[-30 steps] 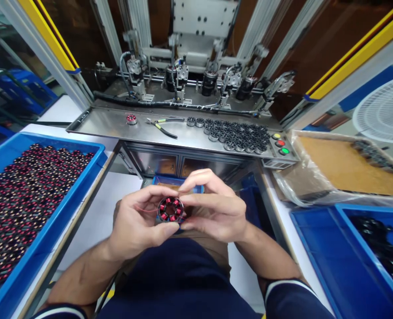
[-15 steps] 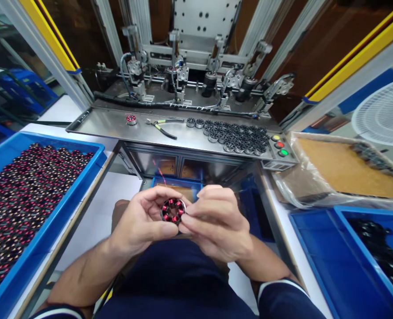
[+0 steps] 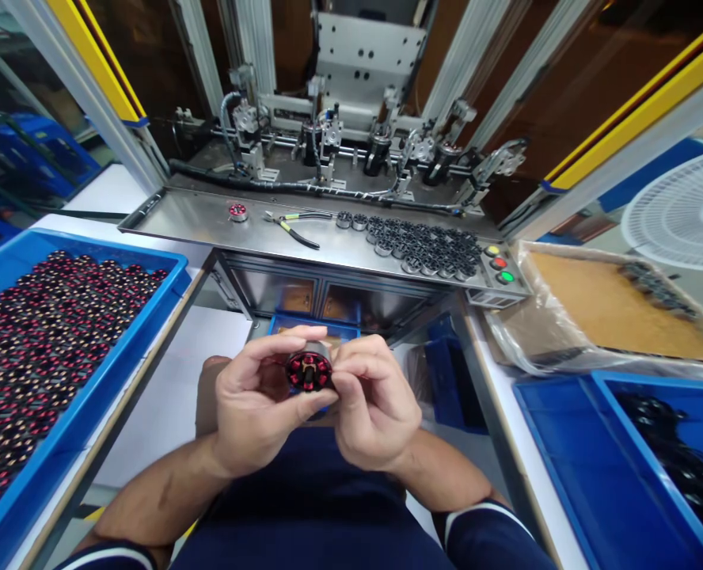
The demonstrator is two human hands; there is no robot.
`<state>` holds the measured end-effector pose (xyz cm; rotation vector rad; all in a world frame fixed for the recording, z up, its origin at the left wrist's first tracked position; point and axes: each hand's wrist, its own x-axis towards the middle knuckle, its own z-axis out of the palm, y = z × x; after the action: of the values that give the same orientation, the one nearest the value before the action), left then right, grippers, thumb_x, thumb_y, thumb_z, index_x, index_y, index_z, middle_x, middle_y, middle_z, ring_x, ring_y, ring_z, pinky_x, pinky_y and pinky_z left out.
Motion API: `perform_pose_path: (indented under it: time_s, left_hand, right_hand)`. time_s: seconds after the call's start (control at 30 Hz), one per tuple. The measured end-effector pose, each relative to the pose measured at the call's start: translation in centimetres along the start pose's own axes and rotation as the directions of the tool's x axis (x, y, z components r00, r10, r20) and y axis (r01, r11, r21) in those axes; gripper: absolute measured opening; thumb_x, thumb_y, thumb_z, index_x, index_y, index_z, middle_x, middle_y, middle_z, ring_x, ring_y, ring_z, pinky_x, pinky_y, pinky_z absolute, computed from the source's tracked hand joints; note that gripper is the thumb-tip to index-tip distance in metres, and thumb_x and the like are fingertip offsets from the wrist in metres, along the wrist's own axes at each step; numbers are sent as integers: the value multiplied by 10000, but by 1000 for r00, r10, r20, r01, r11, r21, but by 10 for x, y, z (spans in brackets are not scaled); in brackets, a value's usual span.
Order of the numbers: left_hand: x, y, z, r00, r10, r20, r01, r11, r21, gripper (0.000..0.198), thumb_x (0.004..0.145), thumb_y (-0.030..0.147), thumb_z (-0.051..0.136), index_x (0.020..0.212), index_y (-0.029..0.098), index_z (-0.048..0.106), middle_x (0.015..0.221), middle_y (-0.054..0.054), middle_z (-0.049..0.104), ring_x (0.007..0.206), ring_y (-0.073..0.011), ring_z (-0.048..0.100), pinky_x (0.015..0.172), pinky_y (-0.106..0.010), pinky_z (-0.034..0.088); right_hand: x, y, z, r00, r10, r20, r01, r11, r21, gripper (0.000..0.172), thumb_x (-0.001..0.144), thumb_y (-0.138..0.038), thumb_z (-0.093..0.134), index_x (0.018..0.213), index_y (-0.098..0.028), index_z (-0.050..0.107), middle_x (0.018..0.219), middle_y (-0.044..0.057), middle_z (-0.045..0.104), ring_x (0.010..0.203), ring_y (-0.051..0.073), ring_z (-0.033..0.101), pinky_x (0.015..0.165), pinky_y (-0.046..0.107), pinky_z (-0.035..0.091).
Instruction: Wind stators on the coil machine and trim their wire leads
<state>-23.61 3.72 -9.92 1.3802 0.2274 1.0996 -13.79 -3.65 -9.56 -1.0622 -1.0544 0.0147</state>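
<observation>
Steel counter lies beyond left hand and right hand, which grip a wound stator: probably light, rigid; hold its rim.

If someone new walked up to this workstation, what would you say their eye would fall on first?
Most likely the big blue tray on the left, heaped with red-and-black wound parts. Next, perhaps, the round part with red windings at the centre, held in the left hand with the right hand at its edge. The bright green button by the steel shelf's right end also stands out.
</observation>
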Motion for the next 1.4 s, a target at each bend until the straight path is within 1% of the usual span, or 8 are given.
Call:
perform_pose_path:
  time_s: [0.17, 0.33, 0.73, 0.87, 1.1, 1.2, 1.33, 1.4]
  left_hand:
    - [3, 1, -16, 958, -232, 169, 242, 970, -39, 670, 635, 347, 867, 1229, 238, 576, 1139, -70, 681, 995, -185, 676, 820, -240, 569]
    - [3, -1, -30, 847, -358, 392, 432, 894, -118, 353, 885, 408, 627, 1160, 195, 568, 830, -20, 656, 710, -116, 644, 668, -223, 542]
    - [9, -12, -24, 852, -232, 469, 450, 784, -429, 393, 876, 335, 652, 1225, 213, 519, 1005, -67, 625, 781, -137, 690, 647, -249, 582]
    - [8, -7, -24, 917, -176, 359, 345, 801, -490, 293, 813, 192, 722, 1075, 191, 590, 1209, -84, 550, 1011, -151, 649, 816, -278, 572]
    - [10, -4, -24, 964, -156, 215, 257, 754, -605, 400, 696, 116, 823, 969, 175, 537, 1035, -50, 694, 1137, -174, 637, 1044, -396, 446]
    - [11, -6, -27, 910, -314, 272, 414, 737, -535, 476, 648, 286, 870, 976, 159, 549, 972, -34, 686, 944, -111, 684, 889, -260, 517]
    - [10, -16, -32, 733, -383, 562, 635, 680, -366, 510, 727, 563, 722, 951, 165, 494, 659, 12, 650, 530, -105, 648, 501, -203, 510]
    - [8, -21, -32, 729, -348, 590, 634, 669, -389, 520, 738, 556, 717, 997, 191, 451, 662, 14, 666, 513, -135, 663, 462, -222, 519]
  right_hand:
    - [8, 9, -8, 987, -99, 123, 107, 992, -61, 104, 877, -100, 568, 906, -189, 614, 770, 38, 602, 706, 158, 608, 614, 309, 551]
    - [17, 8, -18, 963, -141, 229, 173, 977, -128, 131, 853, -60, 582, 905, -178, 604, 786, 36, 617, 715, 146, 622, 607, 275, 542]
    - [17, 10, -34, 935, -44, 352, 152, 946, -286, 191, 809, 32, 597, 904, -132, 620, 835, 44, 620, 772, 135, 596, 658, 274, 472]
    - [18, 12, -32, 942, 21, 336, 78, 958, -277, 183, 821, 25, 596, 889, -142, 626, 823, 41, 607, 766, 142, 587, 663, 289, 450]
    - [29, 12, -34, 885, -49, 463, 187, 948, -257, 194, 824, -1, 586, 915, -169, 620, 829, 49, 610, 765, 168, 605, 625, 300, 476]
    - [38, 11, -41, 779, -106, 618, 336, 902, -270, 177, 843, -40, 565, 951, -174, 607, 854, 59, 632, 778, 166, 630, 636, 286, 514]
    - [48, 9, -47, 686, -174, 707, 463, 853, -239, 140, 859, -72, 561, 949, -173, 598, 878, 69, 647, 794, 156, 642, 673, 262, 537]
    - [49, 8, -46, 674, -197, 712, 495, 836, -238, 121, 866, -80, 558, 940, -165, 600, 875, 71, 631, 786, 153, 635, 690, 267, 540]
